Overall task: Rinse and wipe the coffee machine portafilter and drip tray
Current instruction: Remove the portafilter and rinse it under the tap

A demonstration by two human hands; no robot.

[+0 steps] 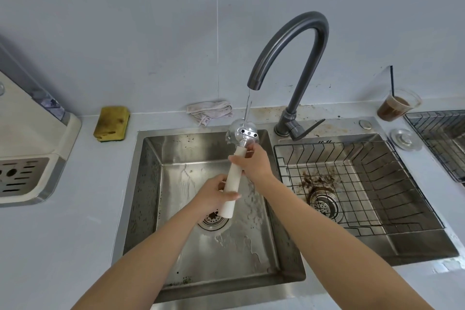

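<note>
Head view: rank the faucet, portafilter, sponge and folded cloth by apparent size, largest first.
1. faucet
2. portafilter, though it is held nearer the camera, which may flatter it
3. sponge and cloth: they look about alike, so no ranking between them

Pale countertop point(75, 246) around the sink point(226, 292): coffee machine point(27, 138) at nine o'clock, yellow sponge point(111, 122) at ten, crumpled cloth point(210, 111) at twelve, coffee cup point(397, 107) at two.
</note>
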